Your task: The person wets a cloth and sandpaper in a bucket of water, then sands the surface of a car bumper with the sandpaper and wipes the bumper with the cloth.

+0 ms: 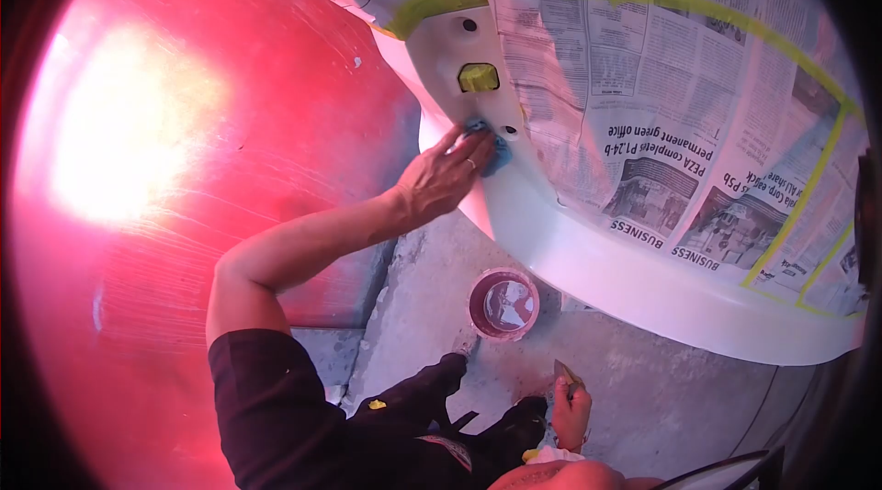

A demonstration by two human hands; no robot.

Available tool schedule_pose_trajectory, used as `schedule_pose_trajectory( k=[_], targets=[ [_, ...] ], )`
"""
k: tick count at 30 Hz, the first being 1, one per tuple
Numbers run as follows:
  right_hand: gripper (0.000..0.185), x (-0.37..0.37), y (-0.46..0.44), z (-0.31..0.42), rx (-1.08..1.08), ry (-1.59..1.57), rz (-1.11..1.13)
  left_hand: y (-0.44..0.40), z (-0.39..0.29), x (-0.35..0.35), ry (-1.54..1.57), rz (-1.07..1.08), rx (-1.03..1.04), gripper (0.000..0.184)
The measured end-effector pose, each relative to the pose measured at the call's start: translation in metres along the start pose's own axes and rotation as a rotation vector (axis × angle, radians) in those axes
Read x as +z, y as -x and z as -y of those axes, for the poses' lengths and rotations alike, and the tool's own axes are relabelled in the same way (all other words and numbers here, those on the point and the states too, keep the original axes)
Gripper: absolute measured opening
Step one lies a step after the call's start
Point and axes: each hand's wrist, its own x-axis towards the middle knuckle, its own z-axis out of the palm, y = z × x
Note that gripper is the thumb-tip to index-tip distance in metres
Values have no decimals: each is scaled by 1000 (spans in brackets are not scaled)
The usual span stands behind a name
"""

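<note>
My left hand (pixel 443 176) presses a crumpled blue cloth (pixel 496 157) against a white car bumper (pixel 588 271). The fingers are closed over the cloth, just below a dark round hole and a square opening with yellow tape (pixel 478 78) in it. Low in the view, my right hand (pixel 571 411) is away from the bumper, its fingers closed round a small flat brownish piece with a pointed end (pixel 564 372). What kind of piece it is, I cannot make out.
Newspaper sheets (pixel 661 104) held by yellow-green masking tape (pixel 707 11) cover the body above the bumper. A reddish bucket (pixel 474 308) with liquid stands on the concrete floor (pixel 634 371) below it. A red surface (pixel 303 150) with bright glare fills the left side.
</note>
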Motion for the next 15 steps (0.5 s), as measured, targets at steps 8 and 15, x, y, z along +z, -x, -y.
schedule_pose_trajectory(
  k=[8,15],
  targets=[
    [33,18,-2,30,1,82,96,-6,25,-43,-505,201,60,43],
    [32,14,2,20,25,-2,48,-10,3,-28,-434,236,-60,52]
  ],
)
